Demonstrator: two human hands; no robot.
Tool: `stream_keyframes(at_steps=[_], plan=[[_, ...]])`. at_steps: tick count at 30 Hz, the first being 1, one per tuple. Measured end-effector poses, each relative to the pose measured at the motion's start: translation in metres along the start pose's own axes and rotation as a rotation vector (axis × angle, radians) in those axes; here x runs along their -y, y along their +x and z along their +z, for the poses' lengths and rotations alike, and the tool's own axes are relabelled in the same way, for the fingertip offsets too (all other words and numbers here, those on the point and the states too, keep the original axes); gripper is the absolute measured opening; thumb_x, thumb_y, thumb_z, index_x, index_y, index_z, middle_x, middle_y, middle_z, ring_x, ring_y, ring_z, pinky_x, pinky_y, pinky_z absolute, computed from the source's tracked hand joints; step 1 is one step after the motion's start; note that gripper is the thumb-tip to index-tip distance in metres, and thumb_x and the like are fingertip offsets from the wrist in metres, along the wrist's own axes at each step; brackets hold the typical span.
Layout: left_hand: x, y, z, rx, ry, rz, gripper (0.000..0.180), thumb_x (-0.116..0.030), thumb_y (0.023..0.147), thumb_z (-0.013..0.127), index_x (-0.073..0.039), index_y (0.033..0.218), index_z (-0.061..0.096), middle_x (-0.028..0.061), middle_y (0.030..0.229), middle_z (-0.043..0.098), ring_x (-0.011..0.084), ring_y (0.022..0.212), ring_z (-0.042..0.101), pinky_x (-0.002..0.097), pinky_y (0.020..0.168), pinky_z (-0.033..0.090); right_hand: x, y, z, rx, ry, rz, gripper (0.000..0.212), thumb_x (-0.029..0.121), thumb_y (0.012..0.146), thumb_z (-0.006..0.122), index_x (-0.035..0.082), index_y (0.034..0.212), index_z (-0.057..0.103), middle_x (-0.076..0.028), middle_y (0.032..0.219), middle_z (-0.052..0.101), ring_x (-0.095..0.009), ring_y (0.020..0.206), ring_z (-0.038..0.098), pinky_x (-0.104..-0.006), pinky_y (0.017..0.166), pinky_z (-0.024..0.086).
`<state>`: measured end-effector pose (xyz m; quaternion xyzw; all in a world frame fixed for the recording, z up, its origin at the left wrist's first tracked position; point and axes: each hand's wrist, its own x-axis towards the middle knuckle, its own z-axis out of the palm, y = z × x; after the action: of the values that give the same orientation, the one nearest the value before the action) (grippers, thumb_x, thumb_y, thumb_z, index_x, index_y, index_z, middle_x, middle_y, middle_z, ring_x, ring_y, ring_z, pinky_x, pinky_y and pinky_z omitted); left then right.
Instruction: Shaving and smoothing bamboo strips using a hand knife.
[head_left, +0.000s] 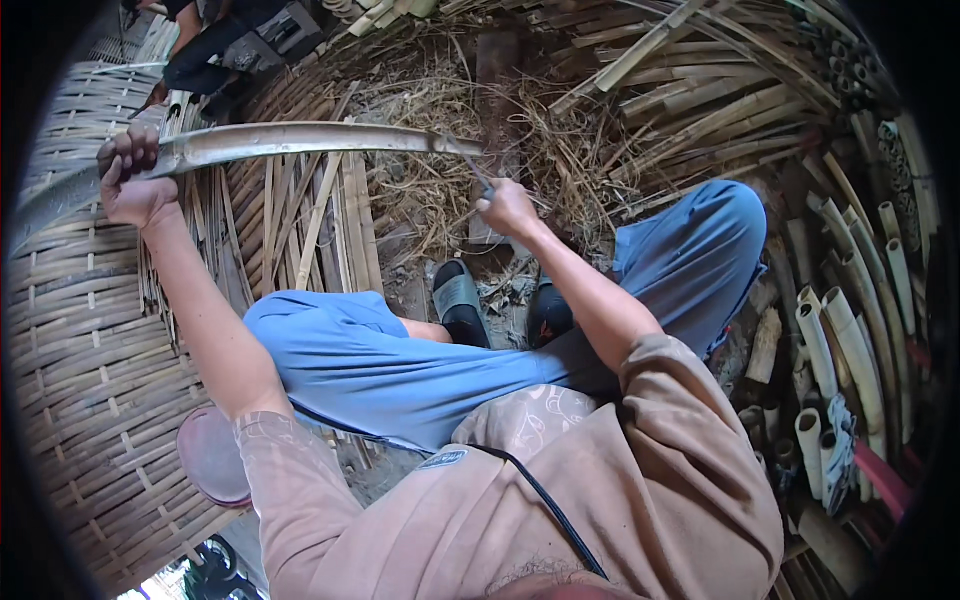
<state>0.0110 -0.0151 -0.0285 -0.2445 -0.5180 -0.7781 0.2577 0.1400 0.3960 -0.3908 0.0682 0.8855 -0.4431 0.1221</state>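
Note:
My left hand [135, 180], out at the left, has its fingers wrapped round a long split bamboo length [300, 138]. The bamboo's hollow inner side shows, and it stretches across in front of me to the right. In my right hand [510, 210] is a knife [478, 174], held in a closed grip. Its thin blade reaches up to the bamboo's far right end, touching it or very close to it. Most of the knife's handle is hidden by my fingers.
Fibrous shavings [425, 180] cover the ground around a wooden board [497, 80]. Split bamboo strips [700, 110] are piled at the far right, with cut bamboo tubes [855, 350] nearer. A woven bamboo mat [80, 370] lies left. Another person [205, 65] sits at the far left.

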Motion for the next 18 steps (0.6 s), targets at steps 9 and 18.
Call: stream_keyframes(at_steps=[9,18], plan=[[-0.012,-0.013,0.025,0.116,-0.065,-0.005,0.027,-0.019,0.058,0.060,-0.011,0.084,0.061,0.0003,0.071,0.032,0.0187,0.070,0.034,0.0320,0.064,0.030,-0.017,-0.015,-0.003,0.041,-0.220,0.280,0.035,0.027,0.080,0.071,0.000,0.102,0.070,-0.029,0.098,0.069,-0.047,0.097,0.067,-0.0509,0.083,0.054],[-0.007,-0.010,-0.005,0.060,-0.029,-0.054,0.030,-0.020,0.053,0.058,-0.009,0.081,0.057,0.0013,0.070,0.031,0.0191,0.069,0.035,0.0322,0.064,0.033,-0.009,-0.005,0.029,-0.070,-0.033,-0.041,0.036,0.023,0.082,0.066,-0.003,0.107,0.069,-0.030,0.102,0.069,-0.044,0.101,0.067,-0.0495,0.090,0.053]])
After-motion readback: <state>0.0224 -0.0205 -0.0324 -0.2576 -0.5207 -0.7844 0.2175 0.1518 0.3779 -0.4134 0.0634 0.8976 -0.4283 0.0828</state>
